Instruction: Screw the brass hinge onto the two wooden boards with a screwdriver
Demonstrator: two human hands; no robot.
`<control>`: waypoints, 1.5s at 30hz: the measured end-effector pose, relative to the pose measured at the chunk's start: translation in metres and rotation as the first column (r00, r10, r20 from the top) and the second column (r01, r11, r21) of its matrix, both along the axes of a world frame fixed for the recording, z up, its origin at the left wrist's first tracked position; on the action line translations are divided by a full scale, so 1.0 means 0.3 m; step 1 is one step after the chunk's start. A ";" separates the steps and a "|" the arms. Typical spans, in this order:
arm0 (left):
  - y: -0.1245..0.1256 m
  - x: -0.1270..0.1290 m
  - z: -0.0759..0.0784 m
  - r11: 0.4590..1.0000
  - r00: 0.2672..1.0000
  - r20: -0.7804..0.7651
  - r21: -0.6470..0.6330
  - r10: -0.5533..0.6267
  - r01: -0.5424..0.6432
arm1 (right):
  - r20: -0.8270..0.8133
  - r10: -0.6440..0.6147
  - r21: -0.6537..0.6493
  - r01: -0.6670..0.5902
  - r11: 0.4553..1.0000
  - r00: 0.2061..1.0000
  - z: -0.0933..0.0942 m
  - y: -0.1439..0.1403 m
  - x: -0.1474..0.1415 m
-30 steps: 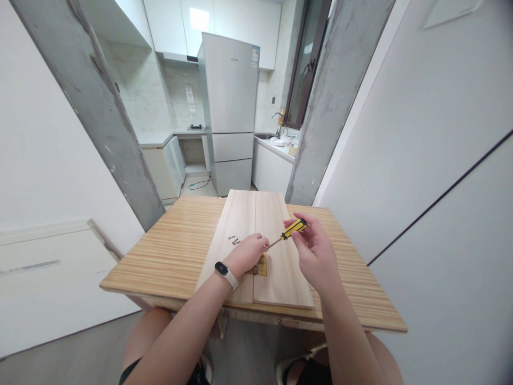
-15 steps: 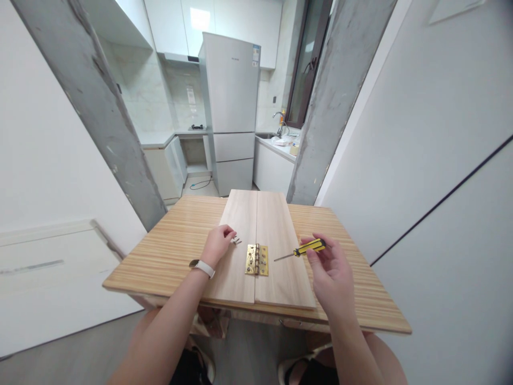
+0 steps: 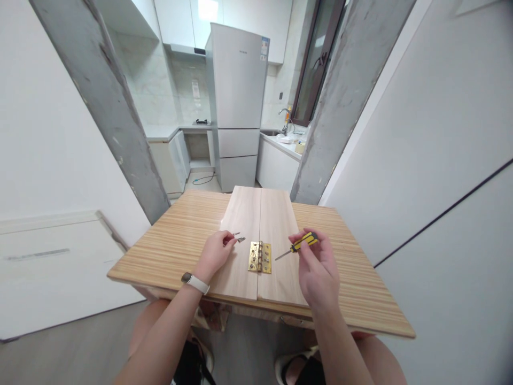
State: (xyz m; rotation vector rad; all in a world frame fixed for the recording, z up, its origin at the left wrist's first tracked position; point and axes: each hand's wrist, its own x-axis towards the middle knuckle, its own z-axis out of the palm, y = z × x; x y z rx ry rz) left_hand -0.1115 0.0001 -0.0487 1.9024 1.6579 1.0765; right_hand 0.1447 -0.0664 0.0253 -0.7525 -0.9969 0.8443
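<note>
I find two pale wooden boards [image 3: 276, 224] laid edge to edge on the striped wooden table [image 3: 176, 240], their seam running away from me. A brass hinge [image 3: 259, 257] lies flat across that seam, one leaf on each board, which I judge is the position for fastening the boards together.

My left hand [image 3: 214, 252] rests on the left board, fingers curled loosely over the loose screws [image 3: 238, 237] just left of the hinge. Thumb and forefinger are drawn close at the screws; whether one is actually pinched I cannot tell. A pale wristband [image 3: 195, 282] sits on that wrist.

My right hand [image 3: 316, 264] is closed round the yellow-and-black handle of a screwdriver [image 3: 298, 245], held in the fingertips. The shaft slants down-left, its tip near the hinge's right leaf but apart from it.

A refrigerator [image 3: 238, 107] stands beyond the table.
</note>
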 end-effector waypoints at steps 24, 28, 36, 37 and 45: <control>-0.209 -0.019 -0.029 0.998 0.996 0.079 0.050 0.027 -0.031 | 0.119 0.305 -0.061 -0.300 0.952 0.945 -0.027 0.150 -0.234; -0.206 -0.017 -0.030 0.999 0.997 0.074 0.040 0.021 -0.024 | 0.140 0.391 -0.066 -0.385 0.920 0.910 -0.021 0.159 -0.234; -0.258 0.014 0.012 0.981 0.986 -0.035 0.098 -0.164 0.167 | 0.124 0.539 -0.105 -0.529 0.842 0.833 -0.008 0.195 -0.232; -0.273 0.027 0.019 0.972 0.975 -0.063 0.093 -0.213 0.218 | 0.113 0.532 -0.106 -0.522 0.846 0.839 -0.009 0.197 -0.233; -0.349 0.134 0.015 0.896 0.884 -0.239 0.097 -0.402 0.434 | 0.170 0.585 -0.184 -0.558 0.809 0.793 0.020 0.192 -0.243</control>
